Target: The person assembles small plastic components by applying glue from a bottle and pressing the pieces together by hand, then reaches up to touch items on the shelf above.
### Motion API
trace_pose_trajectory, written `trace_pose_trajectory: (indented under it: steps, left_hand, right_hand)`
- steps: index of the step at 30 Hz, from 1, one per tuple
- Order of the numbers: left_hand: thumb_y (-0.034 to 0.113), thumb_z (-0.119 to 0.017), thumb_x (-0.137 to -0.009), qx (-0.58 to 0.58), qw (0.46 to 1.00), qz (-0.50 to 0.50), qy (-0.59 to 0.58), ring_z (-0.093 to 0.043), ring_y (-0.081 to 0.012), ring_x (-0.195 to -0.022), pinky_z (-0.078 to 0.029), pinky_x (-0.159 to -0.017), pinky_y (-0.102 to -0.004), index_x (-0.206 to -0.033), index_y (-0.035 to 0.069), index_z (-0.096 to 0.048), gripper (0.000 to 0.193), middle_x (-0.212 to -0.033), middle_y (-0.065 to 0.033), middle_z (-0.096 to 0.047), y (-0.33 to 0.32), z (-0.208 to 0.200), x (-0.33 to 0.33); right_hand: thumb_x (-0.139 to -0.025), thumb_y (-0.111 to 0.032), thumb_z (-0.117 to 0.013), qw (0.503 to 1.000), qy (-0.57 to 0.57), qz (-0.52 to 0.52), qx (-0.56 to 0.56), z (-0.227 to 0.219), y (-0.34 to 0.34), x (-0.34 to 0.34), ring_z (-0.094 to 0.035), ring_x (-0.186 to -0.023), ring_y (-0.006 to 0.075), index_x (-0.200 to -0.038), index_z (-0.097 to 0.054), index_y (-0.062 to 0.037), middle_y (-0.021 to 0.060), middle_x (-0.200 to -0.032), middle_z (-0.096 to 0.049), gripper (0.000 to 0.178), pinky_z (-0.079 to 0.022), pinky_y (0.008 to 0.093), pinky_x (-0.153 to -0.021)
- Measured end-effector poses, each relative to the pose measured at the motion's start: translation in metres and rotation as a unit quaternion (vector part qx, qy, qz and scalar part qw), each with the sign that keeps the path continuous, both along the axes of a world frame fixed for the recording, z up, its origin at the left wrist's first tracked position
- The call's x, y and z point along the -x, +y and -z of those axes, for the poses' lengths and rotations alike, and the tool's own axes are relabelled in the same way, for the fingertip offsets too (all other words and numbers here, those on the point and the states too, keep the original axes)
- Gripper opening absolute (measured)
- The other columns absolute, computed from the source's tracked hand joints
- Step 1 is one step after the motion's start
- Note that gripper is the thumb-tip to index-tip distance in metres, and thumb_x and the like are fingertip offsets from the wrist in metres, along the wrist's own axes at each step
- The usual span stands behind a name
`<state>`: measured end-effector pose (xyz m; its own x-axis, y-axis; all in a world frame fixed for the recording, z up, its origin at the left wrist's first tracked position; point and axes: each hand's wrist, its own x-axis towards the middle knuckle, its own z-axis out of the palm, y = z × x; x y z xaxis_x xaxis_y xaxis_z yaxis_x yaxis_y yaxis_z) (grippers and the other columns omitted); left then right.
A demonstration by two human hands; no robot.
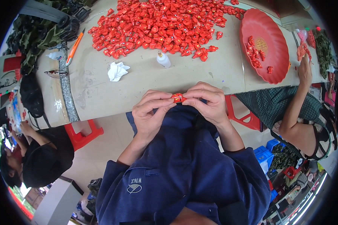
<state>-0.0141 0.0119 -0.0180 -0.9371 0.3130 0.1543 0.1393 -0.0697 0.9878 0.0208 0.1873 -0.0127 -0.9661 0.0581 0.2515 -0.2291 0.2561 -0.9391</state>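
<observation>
Between my two hands, just off the table's front edge, is a small glossy red piece (178, 98) with yellow and dark marks. My left hand (153, 108) pinches its left end between thumb and fingers. On the other end, the thumb and fingers of my right hand (207, 101) close in the same way. A big heap of similar red pieces (157, 28) covers the far middle of the table. A small white squeeze bottle (163, 60) with a brownish tip stands in front of the heap, and a crumpled white tissue (118, 71) lies left of it.
A red scalloped tray (266, 71) holding several red pieces sits at the right. An orange utility knife (75, 48), glasses (56, 73) and another small bottle (55, 56) lie at the left. Co-workers sit on both sides; one person's hand (305, 69) is at the right.
</observation>
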Motion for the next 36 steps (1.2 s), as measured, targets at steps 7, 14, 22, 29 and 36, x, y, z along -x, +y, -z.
trace_pose_trajectory:
  steps: [7, 14, 22, 29, 36]
  left_hand:
    - [-0.009, -0.067, -0.067, -0.019, 0.998, 0.028, -0.053, -0.057, -0.0176, -0.083, -0.046, -0.070, -0.0253, -0.086, 0.000, -0.064, 0.021, -0.091, -0.0117, -0.061, 0.007, 0.002, -0.001]
    - [-0.009, -0.064, -0.070, -0.030, 0.993, 0.024, -0.110, -0.055, -0.0153, -0.089, -0.045, -0.075, -0.0246, -0.090, -0.003, -0.062, 0.020, -0.101, -0.0117, -0.057, 0.005, -0.002, 0.004]
    - [-0.005, -0.061, -0.074, 0.066, 0.993, -0.083, -0.056, -0.055, -0.0136, -0.086, -0.045, -0.073, -0.0230, -0.087, -0.003, -0.063, 0.013, -0.090, -0.0098, -0.059, -0.013, -0.005, 0.027]
    - [0.003, -0.064, -0.075, 0.199, 0.942, -0.257, 0.086, -0.048, -0.0118, -0.070, -0.036, -0.054, -0.0226, -0.088, 0.005, -0.066, 0.013, -0.086, -0.0062, -0.060, -0.041, 0.003, 0.062]
    - [0.004, -0.062, -0.077, 0.257, 0.897, -0.334, 0.134, -0.052, -0.0136, -0.076, -0.039, -0.058, -0.0232, -0.090, 0.004, -0.066, 0.014, -0.088, -0.0079, -0.059, -0.076, -0.012, 0.069]
  right_hand:
    - [-0.069, -0.001, -0.069, 0.995, -0.081, 0.017, 0.053, -0.013, 0.008, -0.009, -0.056, -0.061, 0.0093, -0.082, -0.065, -0.0014, 0.0055, -0.075, -0.062, 0.014, -0.043, 0.0210, -0.053]
    - [-0.071, -0.003, -0.067, 0.982, -0.071, 0.176, -0.025, -0.035, 0.059, -0.012, -0.054, -0.064, 0.0084, -0.081, -0.065, -0.0019, 0.0031, -0.073, -0.061, 0.011, -0.041, 0.0205, -0.056]
    - [-0.074, -0.009, -0.067, 0.852, -0.121, 0.458, -0.223, -0.039, 0.147, -0.042, -0.051, -0.064, 0.0081, -0.083, -0.063, 0.0031, 0.0042, -0.072, -0.061, 0.016, -0.042, 0.0217, -0.062]
    - [-0.076, -0.011, -0.065, 0.836, -0.164, 0.447, -0.273, -0.049, 0.133, -0.034, -0.049, -0.063, 0.0083, -0.086, -0.063, 0.0039, 0.0052, -0.071, -0.061, 0.018, -0.041, 0.0230, -0.059]
    - [-0.075, -0.003, -0.061, 0.955, -0.078, 0.240, -0.154, -0.057, 0.049, 0.006, -0.053, -0.064, 0.0137, -0.080, -0.061, 0.0036, 0.0073, -0.070, -0.058, 0.008, -0.042, 0.0245, -0.059]
